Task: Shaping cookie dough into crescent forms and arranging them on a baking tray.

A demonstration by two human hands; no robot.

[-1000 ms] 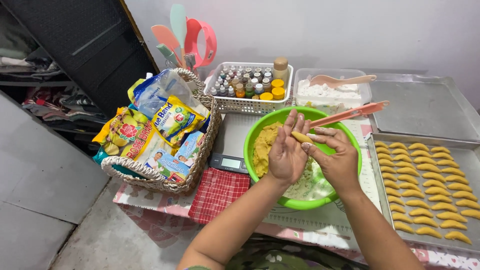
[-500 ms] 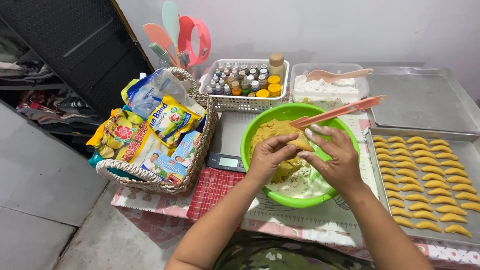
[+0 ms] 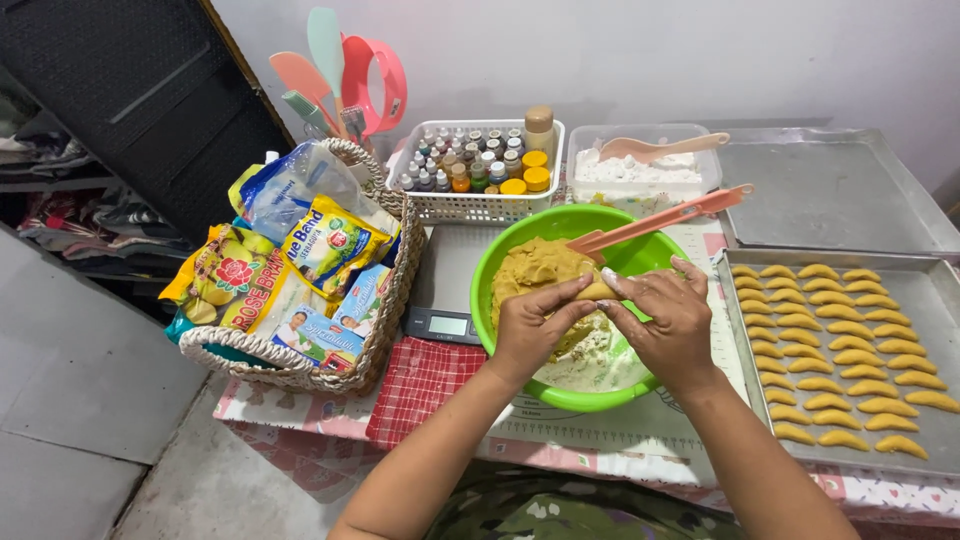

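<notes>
Now I see two hands pinching a small lump of yellow dough (image 3: 597,291) over the round green plastic bowl (image 3: 500,262).

My left hand (image 3: 536,330) and right hand (image 3: 668,318) meet at the fingertips, both closed on that lump, just above the big tan dough heap (image 3: 535,268) in the bowl. A long pink spatula (image 3: 665,217) lies across the bowl rim. Just to the right sits a flat metal tray (image 3: 938,298) full of little yellow curved dough pieces (image 3: 836,345) in rows. To the left is a grey kitchen scale (image 3: 447,290), then a woven basket (image 3: 385,320) of bags.
</notes>
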